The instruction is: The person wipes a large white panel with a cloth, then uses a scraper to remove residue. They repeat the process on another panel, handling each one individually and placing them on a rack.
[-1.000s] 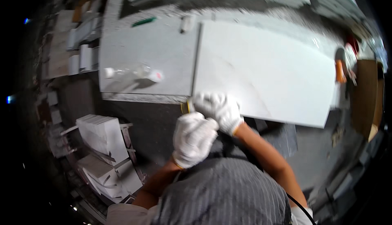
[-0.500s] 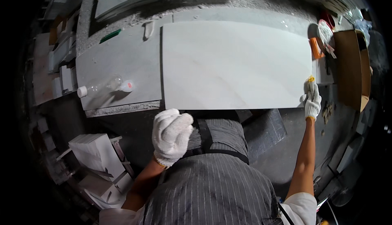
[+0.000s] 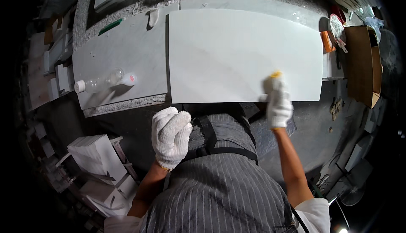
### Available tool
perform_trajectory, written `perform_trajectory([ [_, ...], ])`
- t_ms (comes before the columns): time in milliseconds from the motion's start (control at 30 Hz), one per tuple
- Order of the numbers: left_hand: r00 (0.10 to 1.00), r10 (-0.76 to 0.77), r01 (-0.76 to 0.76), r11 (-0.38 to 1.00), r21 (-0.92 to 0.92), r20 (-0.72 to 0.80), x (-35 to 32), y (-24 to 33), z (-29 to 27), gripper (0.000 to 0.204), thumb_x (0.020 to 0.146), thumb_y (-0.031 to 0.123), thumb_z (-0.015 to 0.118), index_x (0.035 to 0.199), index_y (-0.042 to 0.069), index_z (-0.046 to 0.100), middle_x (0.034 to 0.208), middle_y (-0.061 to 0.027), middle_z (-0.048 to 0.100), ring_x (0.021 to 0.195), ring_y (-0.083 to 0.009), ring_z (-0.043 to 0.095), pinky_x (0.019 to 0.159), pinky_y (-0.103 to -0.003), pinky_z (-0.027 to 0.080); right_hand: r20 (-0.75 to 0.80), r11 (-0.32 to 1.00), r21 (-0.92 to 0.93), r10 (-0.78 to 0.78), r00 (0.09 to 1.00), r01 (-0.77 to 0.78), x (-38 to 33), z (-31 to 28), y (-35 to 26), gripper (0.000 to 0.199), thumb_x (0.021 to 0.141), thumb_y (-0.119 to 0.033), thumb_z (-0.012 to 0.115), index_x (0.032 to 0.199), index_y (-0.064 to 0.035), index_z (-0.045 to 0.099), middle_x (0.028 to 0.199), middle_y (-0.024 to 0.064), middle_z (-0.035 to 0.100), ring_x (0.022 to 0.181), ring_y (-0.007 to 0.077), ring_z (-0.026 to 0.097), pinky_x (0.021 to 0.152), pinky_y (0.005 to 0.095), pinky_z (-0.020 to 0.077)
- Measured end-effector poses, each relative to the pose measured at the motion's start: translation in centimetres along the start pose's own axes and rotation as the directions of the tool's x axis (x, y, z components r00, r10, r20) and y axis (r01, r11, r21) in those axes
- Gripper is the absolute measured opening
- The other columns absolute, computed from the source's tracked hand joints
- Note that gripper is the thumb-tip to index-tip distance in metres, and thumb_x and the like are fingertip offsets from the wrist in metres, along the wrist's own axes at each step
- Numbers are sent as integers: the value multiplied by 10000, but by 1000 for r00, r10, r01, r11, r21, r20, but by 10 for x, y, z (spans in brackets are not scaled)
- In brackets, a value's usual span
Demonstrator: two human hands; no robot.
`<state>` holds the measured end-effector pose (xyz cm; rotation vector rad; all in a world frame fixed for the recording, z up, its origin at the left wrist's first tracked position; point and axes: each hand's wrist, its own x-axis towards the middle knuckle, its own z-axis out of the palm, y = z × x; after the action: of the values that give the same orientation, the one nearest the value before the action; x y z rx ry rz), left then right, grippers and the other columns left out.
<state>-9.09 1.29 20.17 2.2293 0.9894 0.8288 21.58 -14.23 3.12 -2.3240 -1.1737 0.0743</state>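
A large pale slab (image 3: 228, 51) with faint veining lies flat in front of me. My right hand (image 3: 280, 106), in a white knitted glove and slightly blurred, is over its front edge, right of the middle. The fingers are closed on a small yellow object (image 3: 275, 75) that shows at the fingertips, against the slab's surface; its kind is unclear. My left hand (image 3: 171, 135), also gloved, is raised in front of my apron, off the slab. Its fingers are curled together, and whatever they may hold is hidden.
On the slab to the left (image 3: 144, 59) lie a clear bottle (image 3: 101, 83) with a white cap, a green strip (image 3: 111, 27) and a white piece (image 3: 153, 17). A cardboard box (image 3: 359, 64) and an orange packet (image 3: 326, 42) are at right. Stacked tiles (image 3: 95, 157) stand lower left.
My right hand has moved left along the slab's front edge, from its right corner, with the yellow object. My left hand stays curled, shifted slightly. The view has tilted a little.
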Motion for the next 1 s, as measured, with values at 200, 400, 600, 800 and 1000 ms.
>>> perform_trajectory([
  [200, 1000, -9, 10, 999, 36, -28, -14, -9, -20, 253, 824, -33, 638, 1070, 25, 623, 991, -108, 659, 982, -299, 612, 891, -415, 493, 497, 957, 58, -274, 824, 284, -1, 47, -176, 590, 814, -168, 692, 1360, -221, 474, 1228, 103, 584, 608, 250, 650, 429, 344, 526],
  [400, 998, -54, 55, 996, 67, -17, -25, -8, -41, 243, 829, -46, 626, 1064, 18, 617, 1027, -141, 645, 991, -301, 607, 886, -406, 496, 611, 627, 355, -717, 335, 694, -37, 79, -256, 448, 912, -229, 546, 1355, -253, 479, 1073, 43, 599, 632, 186, 615, 528, 352, 509],
  [600, 983, -154, 155, 988, 5, -95, -51, -22, -48, 265, 774, -18, 688, 1029, 39, 647, 1014, -102, 622, 971, -316, 592, 890, -432, 478, 585, 777, 567, -614, 530, 273, -9, 34, -248, 484, 898, -333, 627, 1348, -210, 494, 964, 101, 649, 774, 270, 676, 632, 355, 558],
  [800, 990, -81, 86, 996, 36, -119, -49, -28, -59, 269, 812, -71, 618, 1067, 13, 611, 990, -129, 641, 938, -275, 604, 828, -372, 511, 680, 214, 731, -150, 718, -648, 114, -2, -188, 380, 964, -178, 519, 1293, 12, 531, 949, 123, 685, 734, 133, 624, 769, 255, 507],
  [1000, 985, -114, 116, 993, 12, -127, -52, -31, -65, 282, 814, -71, 620, 1082, 17, 610, 988, -123, 640, 935, -275, 599, 825, -371, 506, -71, 964, -181, 187, 980, -197, 191, 45, -29, 512, 918, -125, 531, 1426, -154, 474, 1386, 131, 526, 1169, 258, 547, 901, 279, 524],
])
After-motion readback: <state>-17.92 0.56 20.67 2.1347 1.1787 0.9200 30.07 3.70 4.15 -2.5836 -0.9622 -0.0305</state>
